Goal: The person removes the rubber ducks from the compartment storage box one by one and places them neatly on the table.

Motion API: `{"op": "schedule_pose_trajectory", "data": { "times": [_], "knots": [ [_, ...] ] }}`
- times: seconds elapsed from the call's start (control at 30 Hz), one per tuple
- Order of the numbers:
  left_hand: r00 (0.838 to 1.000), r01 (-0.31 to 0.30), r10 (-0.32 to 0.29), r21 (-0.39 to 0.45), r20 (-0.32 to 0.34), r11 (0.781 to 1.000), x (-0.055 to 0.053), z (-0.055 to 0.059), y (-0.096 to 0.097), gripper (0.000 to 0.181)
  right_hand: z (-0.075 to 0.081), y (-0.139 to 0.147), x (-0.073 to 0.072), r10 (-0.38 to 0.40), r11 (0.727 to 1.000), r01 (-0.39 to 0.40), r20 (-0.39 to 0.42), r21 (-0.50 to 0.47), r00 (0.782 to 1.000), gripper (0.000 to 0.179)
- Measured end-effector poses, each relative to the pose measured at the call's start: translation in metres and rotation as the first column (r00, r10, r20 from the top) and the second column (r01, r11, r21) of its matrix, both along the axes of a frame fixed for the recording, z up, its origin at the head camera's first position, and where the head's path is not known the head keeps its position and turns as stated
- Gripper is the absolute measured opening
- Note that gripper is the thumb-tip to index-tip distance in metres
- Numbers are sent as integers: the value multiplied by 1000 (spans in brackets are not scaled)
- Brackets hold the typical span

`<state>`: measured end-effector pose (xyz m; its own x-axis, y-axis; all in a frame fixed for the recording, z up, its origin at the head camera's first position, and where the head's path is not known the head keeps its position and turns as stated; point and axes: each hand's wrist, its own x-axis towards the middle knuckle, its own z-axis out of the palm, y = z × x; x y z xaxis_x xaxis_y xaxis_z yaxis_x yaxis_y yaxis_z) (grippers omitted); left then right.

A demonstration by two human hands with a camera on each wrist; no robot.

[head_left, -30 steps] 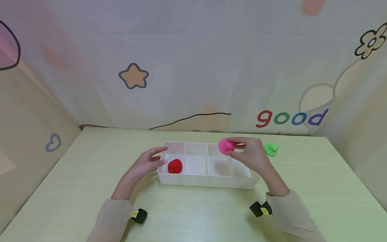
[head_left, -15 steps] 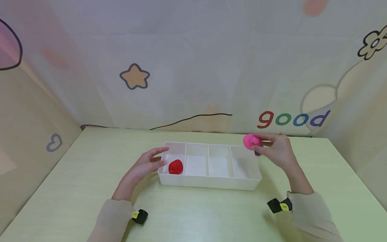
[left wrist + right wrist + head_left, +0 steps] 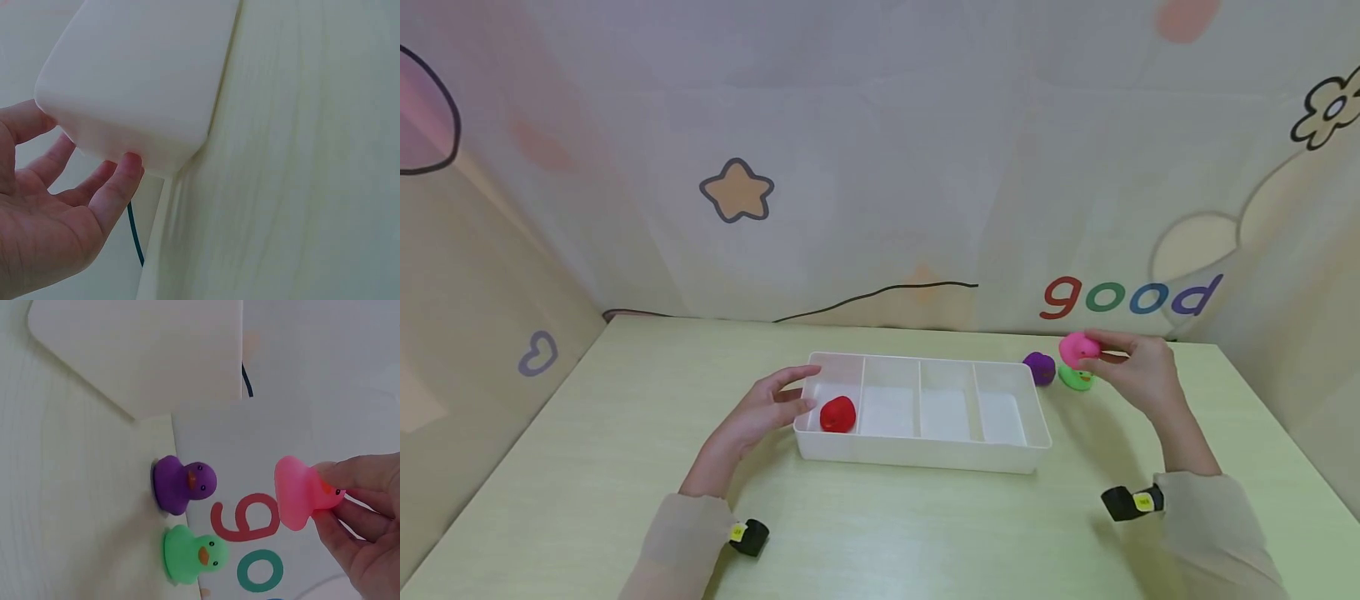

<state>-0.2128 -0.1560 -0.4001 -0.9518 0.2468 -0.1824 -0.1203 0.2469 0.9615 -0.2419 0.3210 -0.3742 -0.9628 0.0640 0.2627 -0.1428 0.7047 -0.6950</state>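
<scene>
My right hand [image 3: 1138, 371] pinches a pink rubber duck [image 3: 1078, 349] by its head, between thumb and fingers. In the right wrist view the pink duck [image 3: 295, 492] is held up off the table. A green rubber duck [image 3: 1077, 379] stands beneath it in the head view, partly covered. Beside that sits a purple rubber duck [image 3: 1040, 368]. My left hand [image 3: 771, 406] touches the left end of a white divided box [image 3: 917, 452], with its fingertips at the end wall. A red object [image 3: 838, 414], rounded, lies in the leftmost compartment; its kind is unclear.
The box stands on a pale wooden table [image 3: 880, 533]. A printed cloth [image 3: 880, 167] hangs behind the table's back edge and along its sides. Black wrist cameras [image 3: 749, 537] sit at both cuffs.
My right hand has carried the pink duck from above the box to the right, over the green duck. The purple duck has come into sight. My left hand stays at the box.
</scene>
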Motion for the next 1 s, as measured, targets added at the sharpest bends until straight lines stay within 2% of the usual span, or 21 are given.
{"op": "schedule_pose_trajectory", "data": {
  "times": [0.03,0.13,0.23,0.63,0.87,0.93,1.0],
  "knots": [
    [1000,2,-2,2,-1,1000,0,0,0,49,12,-6,10,-2,1000,2,15,-10,1000,51],
    [1000,9,-9,2,0,1000,0,0,-1,50,26,-10,22,-14,1000,13,36,26,999,51],
    [1000,-2,2,3,8,1000,0,0,-1,49,27,-4,24,-42,998,39,61,44,997,50],
    [1000,6,-6,18,1,1000,0,-3,-1,49,13,19,12,-107,994,104,165,26,981,49],
    [1000,10,-10,10,2,1000,-1,-2,-2,49,-10,37,-4,-197,978,181,178,103,964,48],
    [1000,16,-16,6,-2,1000,-1,-2,-2,49,-14,40,-6,-201,977,184,174,110,964,47],
    [1000,14,-14,4,-2,1000,-1,-1,-2,49,-15,43,-7,-167,984,154,182,87,969,47]
  ]
}}
